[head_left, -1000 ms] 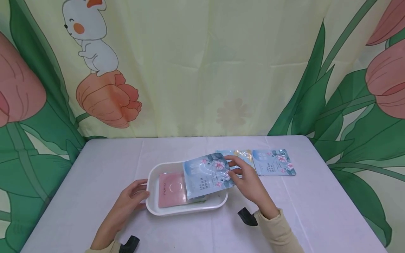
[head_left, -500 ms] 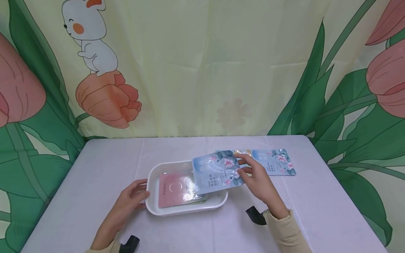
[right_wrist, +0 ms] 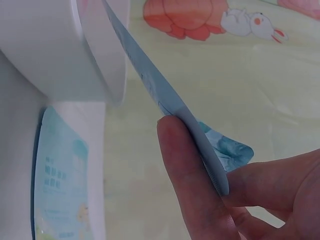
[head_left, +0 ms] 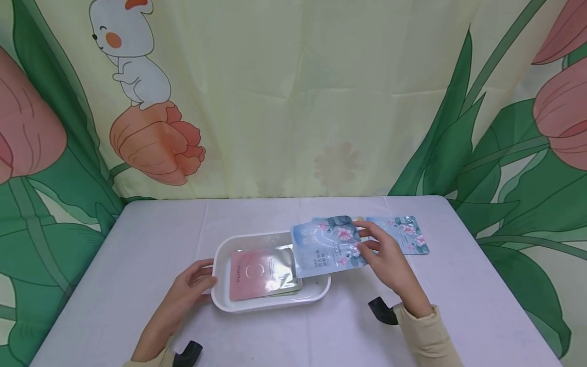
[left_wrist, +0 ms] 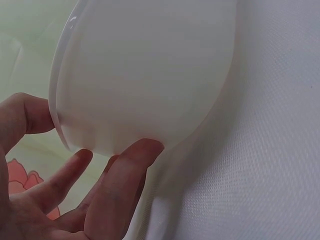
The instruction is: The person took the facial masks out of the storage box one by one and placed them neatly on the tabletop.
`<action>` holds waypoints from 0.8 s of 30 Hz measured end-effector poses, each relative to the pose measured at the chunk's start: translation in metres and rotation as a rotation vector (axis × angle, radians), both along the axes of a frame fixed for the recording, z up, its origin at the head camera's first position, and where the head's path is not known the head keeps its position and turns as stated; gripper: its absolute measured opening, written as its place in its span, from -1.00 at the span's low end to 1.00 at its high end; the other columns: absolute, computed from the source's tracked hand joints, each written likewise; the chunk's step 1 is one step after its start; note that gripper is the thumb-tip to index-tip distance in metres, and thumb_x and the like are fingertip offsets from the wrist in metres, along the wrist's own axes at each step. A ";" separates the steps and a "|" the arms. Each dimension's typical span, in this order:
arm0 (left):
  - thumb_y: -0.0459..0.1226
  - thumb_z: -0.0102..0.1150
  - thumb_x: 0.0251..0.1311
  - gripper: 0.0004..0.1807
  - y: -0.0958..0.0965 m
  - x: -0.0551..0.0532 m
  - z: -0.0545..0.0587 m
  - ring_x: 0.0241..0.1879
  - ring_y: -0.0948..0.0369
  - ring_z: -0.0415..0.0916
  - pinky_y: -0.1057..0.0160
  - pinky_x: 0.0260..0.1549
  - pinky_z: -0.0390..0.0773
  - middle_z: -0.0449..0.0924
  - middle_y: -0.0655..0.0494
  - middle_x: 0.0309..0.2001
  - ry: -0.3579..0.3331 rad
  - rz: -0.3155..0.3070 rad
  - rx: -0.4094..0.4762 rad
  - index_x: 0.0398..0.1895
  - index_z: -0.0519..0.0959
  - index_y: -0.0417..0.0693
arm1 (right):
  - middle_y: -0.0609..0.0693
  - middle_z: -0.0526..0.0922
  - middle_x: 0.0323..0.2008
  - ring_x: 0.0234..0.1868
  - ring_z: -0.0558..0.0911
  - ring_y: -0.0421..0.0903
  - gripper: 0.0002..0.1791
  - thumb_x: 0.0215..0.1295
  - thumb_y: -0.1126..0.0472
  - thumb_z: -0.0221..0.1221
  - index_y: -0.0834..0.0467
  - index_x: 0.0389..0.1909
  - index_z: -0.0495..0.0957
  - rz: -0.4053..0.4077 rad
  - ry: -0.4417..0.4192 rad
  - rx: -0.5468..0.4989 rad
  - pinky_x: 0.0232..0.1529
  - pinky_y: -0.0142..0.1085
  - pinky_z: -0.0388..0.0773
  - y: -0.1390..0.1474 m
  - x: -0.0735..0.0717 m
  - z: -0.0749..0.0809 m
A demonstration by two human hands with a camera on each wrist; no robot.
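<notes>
My right hand (head_left: pixel 382 257) pinches a flat blue sheet-mask packet (head_left: pixel 323 247) with pink flowers by its right edge, thumb on one face and fingers on the other. The packet (right_wrist: pixel 150 75) is tilted in the right wrist view and overlaps the right end of a white plastic tray (head_left: pixel 221 300). My left hand (head_left: pixel 188 288) holds the tray's left end, with fingertips against the outer wall (left_wrist: pixel 145 75) and one digit at the rim. Inside the tray lies a pink and silver packet (head_left: pixel 257 275), with a thin green edge showing under it.
Behind my right hand, another blue flowered packet (head_left: pixel 403 232) lies on the white-covered table (head_left: pixel 160 229). Next to it a further packet (right_wrist: pixel 62 175) is mostly hidden in the head view. A printed curtain (head_left: pixel 293 102) hangs beyond the table's back edge.
My right hand has carried the blue packet right and slightly back from over the tray, uncovering more of the pink and silver packet. My left hand and the tray have stayed put.
</notes>
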State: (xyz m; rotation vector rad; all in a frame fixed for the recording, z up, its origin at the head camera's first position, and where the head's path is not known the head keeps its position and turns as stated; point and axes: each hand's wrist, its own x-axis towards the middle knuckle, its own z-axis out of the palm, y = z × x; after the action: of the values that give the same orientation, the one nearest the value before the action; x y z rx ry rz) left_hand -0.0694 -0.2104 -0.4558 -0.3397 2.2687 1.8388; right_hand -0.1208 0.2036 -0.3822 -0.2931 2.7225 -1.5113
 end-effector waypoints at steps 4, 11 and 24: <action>-0.24 0.20 0.31 -0.41 0.001 0.000 0.000 0.06 0.04 0.60 0.18 -0.16 0.72 0.43 -0.24 0.27 -0.007 0.005 0.000 0.38 0.31 -0.09 | 0.29 0.48 0.18 0.08 0.62 0.27 -0.42 0.32 0.52 0.11 0.18 0.35 0.35 0.002 0.009 0.002 -0.11 -0.27 0.71 0.005 0.000 0.002; -0.24 0.19 0.31 -0.42 0.002 0.000 0.001 0.07 0.02 0.59 0.18 -0.17 0.72 0.43 -0.24 0.27 -0.010 0.010 -0.017 0.38 0.31 -0.08 | 0.29 0.47 0.18 0.09 0.61 0.28 -0.41 0.33 0.51 0.11 0.18 0.37 0.34 -0.002 0.016 0.010 -0.11 -0.27 0.71 0.012 0.000 0.005; -0.24 0.19 0.31 -0.42 0.002 0.001 0.002 0.07 0.02 0.60 0.19 -0.17 0.72 0.43 -0.23 0.27 -0.004 0.007 -0.022 0.38 0.32 -0.08 | 0.31 0.46 0.18 0.11 0.60 0.29 -0.41 0.37 0.48 0.08 0.17 0.40 0.29 -0.033 -0.024 0.051 -0.14 -0.30 0.72 0.027 0.001 0.006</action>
State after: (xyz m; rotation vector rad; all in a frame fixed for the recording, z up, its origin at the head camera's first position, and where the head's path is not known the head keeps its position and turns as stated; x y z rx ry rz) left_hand -0.0685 -0.2080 -0.4534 -0.3550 2.2899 1.8160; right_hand -0.1195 0.2307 -0.3765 -0.2285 2.7560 -1.4400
